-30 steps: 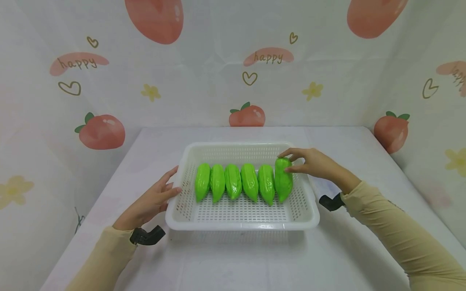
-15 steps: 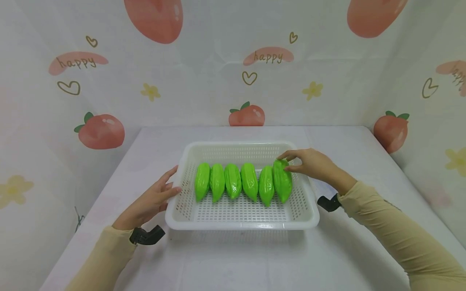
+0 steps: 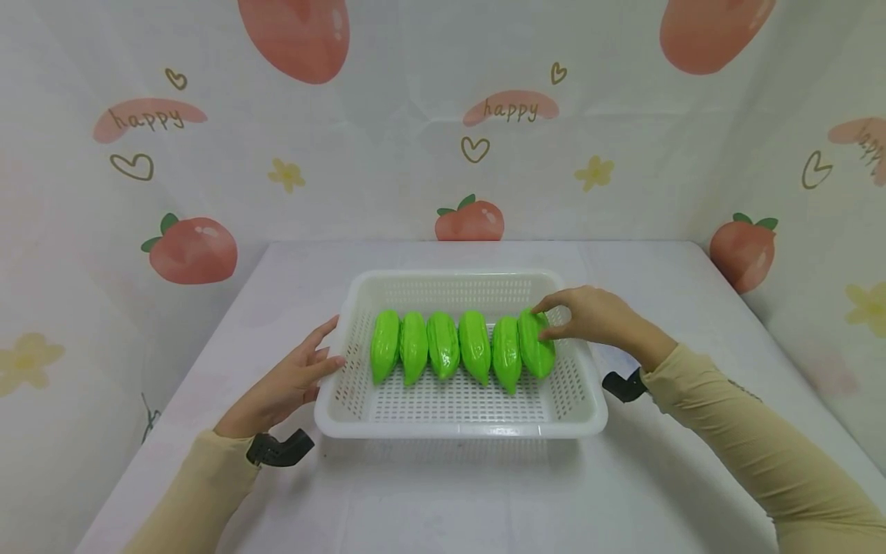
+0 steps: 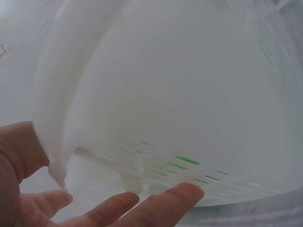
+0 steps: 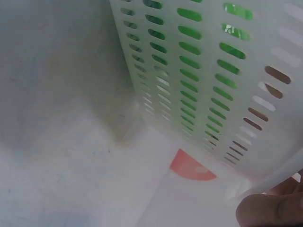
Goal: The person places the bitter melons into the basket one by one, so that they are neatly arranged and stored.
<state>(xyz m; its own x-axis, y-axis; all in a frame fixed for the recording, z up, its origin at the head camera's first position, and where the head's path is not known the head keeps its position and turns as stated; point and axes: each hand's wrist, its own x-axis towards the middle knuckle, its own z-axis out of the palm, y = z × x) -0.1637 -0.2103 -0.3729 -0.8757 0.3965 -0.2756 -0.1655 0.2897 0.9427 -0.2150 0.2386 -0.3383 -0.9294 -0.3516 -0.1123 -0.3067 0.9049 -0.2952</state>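
Observation:
Several glossy green bitter melons (image 3: 443,346) lie side by side, pointed ends toward me, in a white perforated plastic basket (image 3: 460,429). At the row's right end, my right hand (image 3: 591,315) pinches the upper part of the last bitter melon (image 3: 536,355) between thumb and fingers. On the left side, my left hand (image 3: 284,385) holds the basket's rim, thumb over it. The left wrist view shows the fingers (image 4: 156,203) beneath the rim, along the outer wall. Green shows through the basket's slots in the right wrist view, where only part of my right hand (image 5: 274,208) appears.
The basket stands mid-table on a pale cloth (image 3: 443,500). Behind and on both sides hangs a white curtain (image 3: 388,192) printed with peaches, flowers and lettering. A thin dark wire (image 3: 149,419) shows at the table's left edge.
The rightmost bitter melon has tipped down, lower and slightly left, close beside its neighbour. My right hand moved with it, slightly left and down. My left hand and the basket stayed still.

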